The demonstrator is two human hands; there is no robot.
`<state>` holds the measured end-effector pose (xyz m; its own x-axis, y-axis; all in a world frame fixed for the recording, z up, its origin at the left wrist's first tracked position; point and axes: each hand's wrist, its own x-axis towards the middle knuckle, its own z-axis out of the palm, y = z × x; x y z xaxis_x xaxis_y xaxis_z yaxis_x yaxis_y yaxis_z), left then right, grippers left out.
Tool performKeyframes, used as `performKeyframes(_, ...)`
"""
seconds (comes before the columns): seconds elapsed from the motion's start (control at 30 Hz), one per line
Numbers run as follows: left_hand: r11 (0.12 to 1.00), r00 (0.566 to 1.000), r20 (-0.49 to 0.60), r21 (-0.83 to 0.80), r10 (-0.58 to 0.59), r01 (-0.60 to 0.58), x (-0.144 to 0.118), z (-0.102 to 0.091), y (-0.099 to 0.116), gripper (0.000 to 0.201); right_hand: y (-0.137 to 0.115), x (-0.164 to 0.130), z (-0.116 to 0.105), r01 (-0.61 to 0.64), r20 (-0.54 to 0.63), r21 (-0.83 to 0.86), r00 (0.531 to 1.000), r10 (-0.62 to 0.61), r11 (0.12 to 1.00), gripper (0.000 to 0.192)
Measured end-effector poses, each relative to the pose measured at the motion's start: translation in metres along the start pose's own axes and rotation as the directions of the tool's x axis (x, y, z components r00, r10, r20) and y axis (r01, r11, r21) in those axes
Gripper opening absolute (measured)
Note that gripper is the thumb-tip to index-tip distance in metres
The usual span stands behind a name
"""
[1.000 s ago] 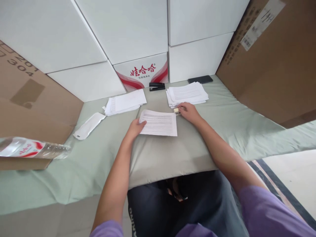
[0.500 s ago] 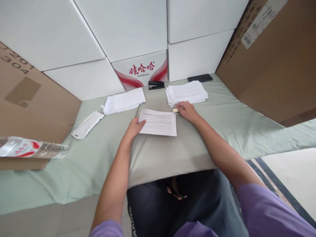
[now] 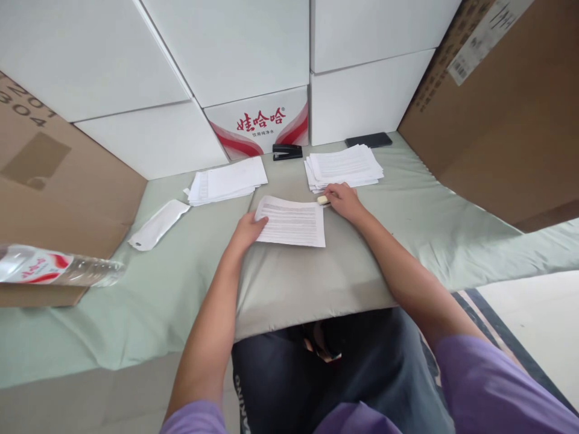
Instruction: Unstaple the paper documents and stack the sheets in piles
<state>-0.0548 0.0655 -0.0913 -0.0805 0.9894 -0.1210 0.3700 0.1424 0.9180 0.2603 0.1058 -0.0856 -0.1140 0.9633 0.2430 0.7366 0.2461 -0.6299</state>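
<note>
Left hand (image 3: 246, 232): lies flat on the near-left edge of the printed sheet (image 3: 292, 221), fingers spread and pressing down, not curled round anything. This pin is sound; weight should sit on the margin, clear of the print.
Printed sheet: single page, flat on the grey-green cloth (image 3: 316, 283), between the two hands, near the middle of the surface.
Right hand (image 3: 344, 202): fingertips pinched on a small cream eraser-like block (image 3: 322, 200) at the sheet's far-right corner. In my judgement, short light strokes away from the pinning hand would keep the page from creasing on the soft cloth.
Right paper stack (image 3: 344, 167): just beyond the right hand, edges fanned; keep the wrist off it.
Left paper stack (image 3: 226, 182): far left of the sheet, apart from it.
White packet (image 3: 158, 224): further left, untouched.
Stapler (image 3: 287, 151): black, against the boxes, between the stacks.
Phone (image 3: 368, 140): dark, far right.
</note>
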Motion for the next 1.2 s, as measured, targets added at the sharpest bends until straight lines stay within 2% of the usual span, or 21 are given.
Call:
performKeyframes(0.43,0.994,0.999,0.012,0.102,0.042,-0.043,-0.003,0.000,0.005,0.032,0.002,0.002,-0.003,0.022,0.034,0.034,0.999,-0.023,0.999,0.026)
performKeyframes(0.83,0.996,1.000,0.011,0.083,0.012,-0.013,-0.004,0.001,0.007,0.028,0.002,0.009,-0.005,0.081,0.123,-0.106,0.990,-0.068,0.991,0.032)
performKeyframes(0.97,0.984,0.998,0.056,0.180,0.001,-0.011,-0.003,0.001,0.006,0.029,0.002,0.009,-0.003,0.090,0.115,-0.124,0.990,-0.076,0.988,0.031)
performKeyframes(1.03,0.967,0.997,0.025,0.245,0.072,-0.076,-0.004,-0.002,0.008,0.031,0.003,0.009,-0.002,0.092,0.106,-0.116,0.991,-0.080,0.989,0.030)
performKeyframes(1.07,0.949,0.988,-0.029,0.284,0.154,-0.140,-0.005,-0.005,0.010,0.034,0.004,0.009,-0.001,0.091,0.104,-0.112,0.991,-0.079,0.990,0.030)
performKeyframes(1.1,0.918,0.959,-0.102,0.332,0.265,-0.218,-0.006,-0.007,0.013,0.038,0.004,0.009,-0.001,0.089,0.104,-0.109,0.992,-0.078,0.990,0.030)
performKeyframes(1.17,0.826,0.838,-0.243,0.437,0.489,-0.355,-0.011,-0.008,0.022,0.040,0.005,0.010,0.000,0.088,0.111,-0.103,0.991,-0.077,0.991,0.030)
performKeyframes(1.2,0.787,0.779,-0.279,0.470,0.562,-0.400,-0.014,-0.006,0.027,0.036,0.005,0.010,0.000,0.086,0.115,-0.102,0.991,-0.074,0.991,0.030)
